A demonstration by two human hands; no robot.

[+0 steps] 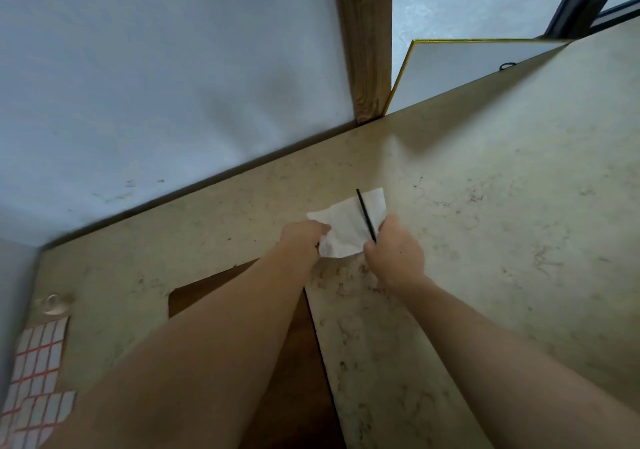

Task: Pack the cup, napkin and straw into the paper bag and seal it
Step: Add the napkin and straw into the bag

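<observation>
White and crumpled, the napkin (346, 228) is held between both hands just above the beige, marbled counter (485, 223), well out from the person and near the middle of the view. A thin black straw (365, 214) lies slantwise across the napkin's right part, its far end poking past the upper edge of the paper and its near end running down into the right hand.

The left hand (302, 240) is closed on the napkin's left edge, fingers curled in and pinching the paper. The right hand (394, 251) is closed as well, pinching the napkin's right edge together with the lower end of the straw. Both bare forearms reach in from the bottom of the frame.

Under the left forearm a brown paper bag (194, 298) lies flat on the counter, mostly hidden by the arm. At the far left of the counter sit sheets of white stickers with red grid lines (38, 362), and just beyond them a roll of clear tape (53, 304). Behind the counter stands a pale blue wall (156, 84) with a wooden post (363, 39), and a white board with a yellow edge (450, 67) leans beside the post.
</observation>
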